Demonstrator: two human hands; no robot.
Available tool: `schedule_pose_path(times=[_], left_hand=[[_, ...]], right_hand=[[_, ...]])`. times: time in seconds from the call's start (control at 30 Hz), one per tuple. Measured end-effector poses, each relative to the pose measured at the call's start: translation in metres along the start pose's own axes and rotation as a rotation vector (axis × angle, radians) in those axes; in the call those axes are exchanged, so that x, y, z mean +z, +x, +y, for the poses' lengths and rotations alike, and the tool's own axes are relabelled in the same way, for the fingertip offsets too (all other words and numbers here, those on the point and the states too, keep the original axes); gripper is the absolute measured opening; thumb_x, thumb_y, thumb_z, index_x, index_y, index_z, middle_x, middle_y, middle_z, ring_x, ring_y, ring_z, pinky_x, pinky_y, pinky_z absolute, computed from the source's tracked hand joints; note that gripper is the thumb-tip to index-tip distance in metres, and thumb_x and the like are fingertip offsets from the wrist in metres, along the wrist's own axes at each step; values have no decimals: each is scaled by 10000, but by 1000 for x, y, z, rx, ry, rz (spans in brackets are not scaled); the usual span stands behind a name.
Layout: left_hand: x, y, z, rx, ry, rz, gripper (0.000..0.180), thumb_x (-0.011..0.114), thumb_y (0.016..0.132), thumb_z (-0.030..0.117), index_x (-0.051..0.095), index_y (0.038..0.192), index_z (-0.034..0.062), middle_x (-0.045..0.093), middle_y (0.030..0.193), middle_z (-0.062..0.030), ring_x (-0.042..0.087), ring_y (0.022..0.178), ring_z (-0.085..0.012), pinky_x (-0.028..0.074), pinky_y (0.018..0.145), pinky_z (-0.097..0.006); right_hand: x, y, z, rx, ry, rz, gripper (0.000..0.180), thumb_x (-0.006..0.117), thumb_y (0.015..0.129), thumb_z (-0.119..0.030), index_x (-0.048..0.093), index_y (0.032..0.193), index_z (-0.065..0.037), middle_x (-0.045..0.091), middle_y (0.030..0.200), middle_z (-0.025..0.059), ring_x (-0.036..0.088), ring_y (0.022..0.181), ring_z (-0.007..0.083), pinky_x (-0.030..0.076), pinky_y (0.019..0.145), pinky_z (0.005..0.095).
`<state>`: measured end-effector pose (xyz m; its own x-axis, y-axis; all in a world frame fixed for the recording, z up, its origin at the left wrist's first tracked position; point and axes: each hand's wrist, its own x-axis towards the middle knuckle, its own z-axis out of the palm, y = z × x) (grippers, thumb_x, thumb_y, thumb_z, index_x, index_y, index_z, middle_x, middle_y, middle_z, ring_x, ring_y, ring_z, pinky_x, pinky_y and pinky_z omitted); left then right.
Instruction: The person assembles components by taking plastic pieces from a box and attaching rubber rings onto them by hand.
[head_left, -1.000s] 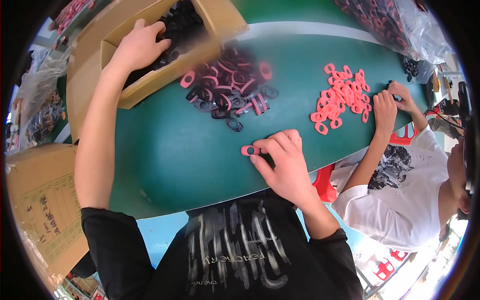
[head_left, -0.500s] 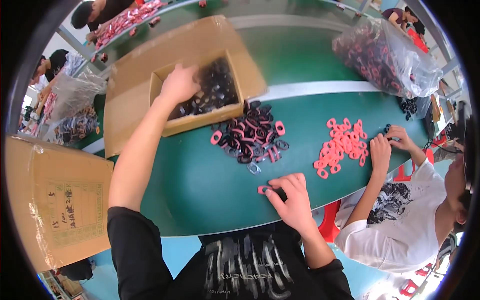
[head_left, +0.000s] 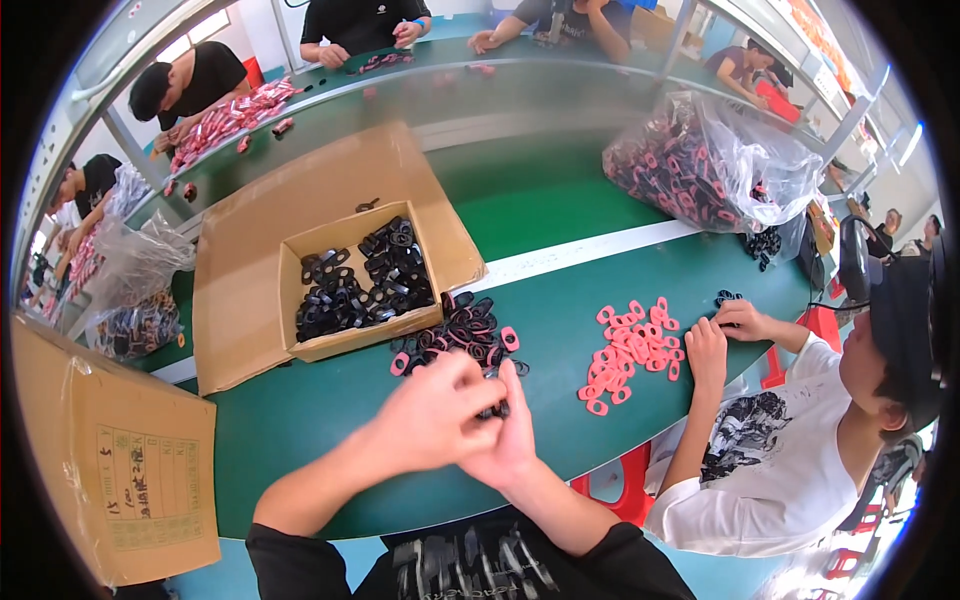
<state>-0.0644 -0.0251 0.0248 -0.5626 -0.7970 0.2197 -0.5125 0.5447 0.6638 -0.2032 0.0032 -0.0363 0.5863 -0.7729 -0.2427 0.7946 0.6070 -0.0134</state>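
My left hand (head_left: 432, 415) and my right hand (head_left: 508, 440) meet over the front of the green table. Black oval rings (head_left: 492, 410) show between them, partly hidden by the fingers. My left fingers are curled in against the rings. The right hand cups them with its fingers raised. Just behind my hands lies a pile of black and pink oval rings (head_left: 465, 325), with a pink ring (head_left: 510, 338) at its right edge. Left of the pile, a small cardboard box (head_left: 368, 338) holds many black oval pieces (head_left: 345, 300).
The small box rests on flattened cardboard (head_left: 240, 300). A large carton (head_left: 150, 480) stands at left. Pink rings (head_left: 628, 350) lie right, near a co-worker in a white shirt (head_left: 760, 460). A clear plastic bag of rings (head_left: 700, 170) is farther back. Others work across the table.
My left hand has come out of the small box to meet my right hand. The right hand has moved left, and the pink ring at its fingertips no longer shows there. The view has shifted.
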Motion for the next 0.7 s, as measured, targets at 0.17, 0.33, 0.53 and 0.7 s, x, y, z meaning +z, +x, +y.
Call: schedule_pose_path(times=[0.17, 0.33, 0.53, 0.7], left_hand=[[19, -9, -10, 208, 95, 168, 244, 814, 729, 205, 726, 918, 79, 601, 1011, -77, 569, 1078, -305, 454, 914, -455], [19, -18, -1, 254, 12, 141, 278, 821, 730, 193, 707, 954, 74, 630, 1094, -76, 558, 1243, -331, 447, 991, -476], [9, -60, -22, 63, 210, 64, 247, 817, 741, 221, 631, 802, 71, 551, 841, -81, 560, 883, -295, 452, 794, -430], [28, -88, -39, -24, 367, -103, 271, 805, 788, 279, 655, 868, 68, 554, 892, -94, 539, 925, -310, 446, 823, -444]], right_hand=[[-39, 1, 1, 16, 193, -266, 677, 409, 1049, -664, 561, 1398, -104, 600, 1366, 72, 572, 1297, 231, 461, 1111, 399], [-26, -18, -10, -117, -80, 61, 504, 473, 1079, -511, 621, 1287, -77, 650, 1239, 83, 640, 1155, 243, 520, 1007, 435], [-48, -58, -43, -327, -978, 200, 191, 694, 983, -214, 700, 1034, -30, 632, 797, 60, 577, 661, 196, 443, 597, 320], [-27, -76, -44, -497, -2260, 256, 241, 791, 878, -272, 724, 1040, -107, 615, 848, 72, 656, 774, 266, 536, 676, 392]])
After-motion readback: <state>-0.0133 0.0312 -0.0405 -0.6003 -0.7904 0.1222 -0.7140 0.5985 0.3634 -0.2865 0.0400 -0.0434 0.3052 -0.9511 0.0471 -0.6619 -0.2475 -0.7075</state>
